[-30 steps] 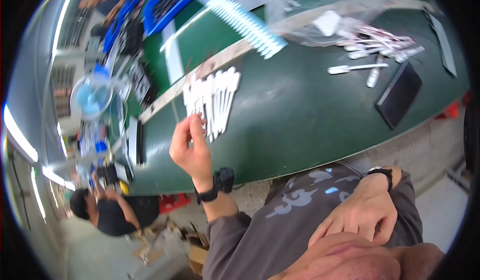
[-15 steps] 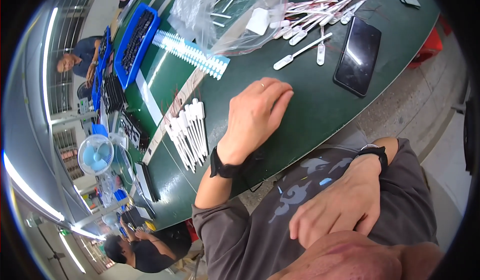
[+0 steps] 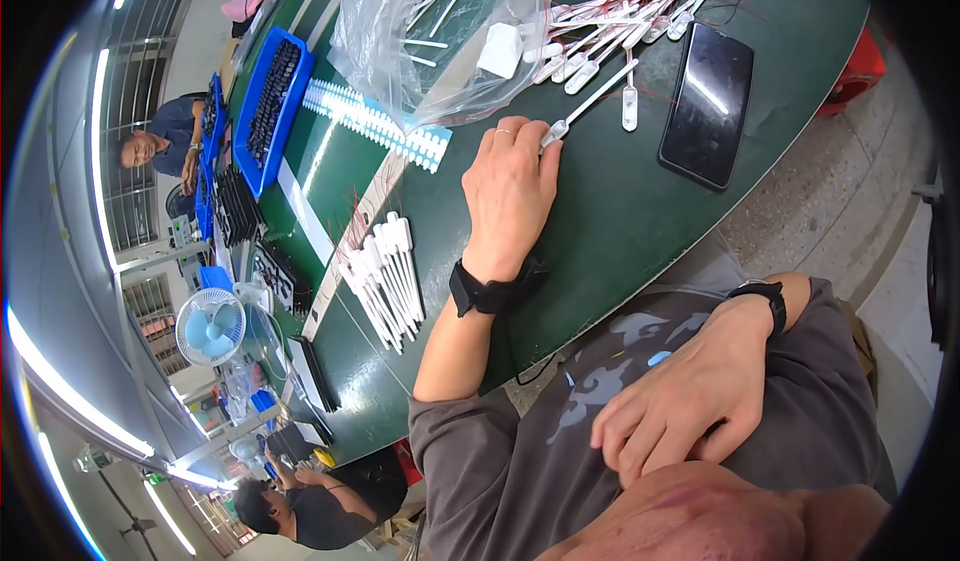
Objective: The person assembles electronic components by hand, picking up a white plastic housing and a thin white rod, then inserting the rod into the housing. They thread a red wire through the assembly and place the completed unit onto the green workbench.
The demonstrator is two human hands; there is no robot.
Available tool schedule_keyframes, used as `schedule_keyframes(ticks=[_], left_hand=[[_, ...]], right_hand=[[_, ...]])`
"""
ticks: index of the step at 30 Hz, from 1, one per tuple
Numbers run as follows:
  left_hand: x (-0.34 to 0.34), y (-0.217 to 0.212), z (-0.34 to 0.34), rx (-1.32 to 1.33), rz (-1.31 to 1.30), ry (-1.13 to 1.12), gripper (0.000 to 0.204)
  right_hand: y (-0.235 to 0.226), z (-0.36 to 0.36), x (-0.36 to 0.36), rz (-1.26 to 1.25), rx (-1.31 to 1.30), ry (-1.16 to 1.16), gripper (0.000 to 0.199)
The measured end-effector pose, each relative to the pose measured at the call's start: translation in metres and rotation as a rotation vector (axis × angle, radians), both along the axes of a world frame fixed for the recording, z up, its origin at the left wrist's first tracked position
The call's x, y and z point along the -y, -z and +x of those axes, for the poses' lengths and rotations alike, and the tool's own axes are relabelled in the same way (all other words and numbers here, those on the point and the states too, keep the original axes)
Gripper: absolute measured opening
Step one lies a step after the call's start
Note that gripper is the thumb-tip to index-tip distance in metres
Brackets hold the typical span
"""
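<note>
Left hand (image 3: 510,196) now farther forward, fingertips on white stick (image 3: 588,106).

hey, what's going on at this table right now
A person sits at a green table. Their left hand lies on it, fingertips touching the end of a long white plastic piece. Their right hand rests in their lap. A row of similar white pieces and a dark phone lie nearby.
</note>
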State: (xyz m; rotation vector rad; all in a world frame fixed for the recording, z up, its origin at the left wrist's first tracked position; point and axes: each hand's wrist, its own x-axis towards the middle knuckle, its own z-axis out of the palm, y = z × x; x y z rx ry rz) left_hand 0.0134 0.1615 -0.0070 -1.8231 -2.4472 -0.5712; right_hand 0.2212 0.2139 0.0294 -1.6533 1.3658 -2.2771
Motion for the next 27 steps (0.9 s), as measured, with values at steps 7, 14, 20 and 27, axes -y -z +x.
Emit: schedule_keyframes(ticks=[7, 14, 20, 27], left_hand=[[0.055, -0.018, 0.0, 0.071, -0.164, -0.13, 0.018], [0.117, -0.04, -0.021, 0.295, -0.029, -0.267, 0.02], [0.14, -0.037, -0.037, 1.101, 0.099, -0.377, 0.024], [0.145, -0.024, -0.043, 1.428, 0.236, -0.364, 0.022]], right_hand=[[0.002, -0.01, -0.007, 0.187, -0.073, -0.122, 0.022], [-0.013, -0.027, -0.019, 0.203, 0.203, 0.145, 0.021], [-0.006, -0.1, -0.025, 0.676, 0.173, 1.143, 0.019], [0.004, -0.154, -0.019, 0.94, 0.639, 0.783, 0.024]])
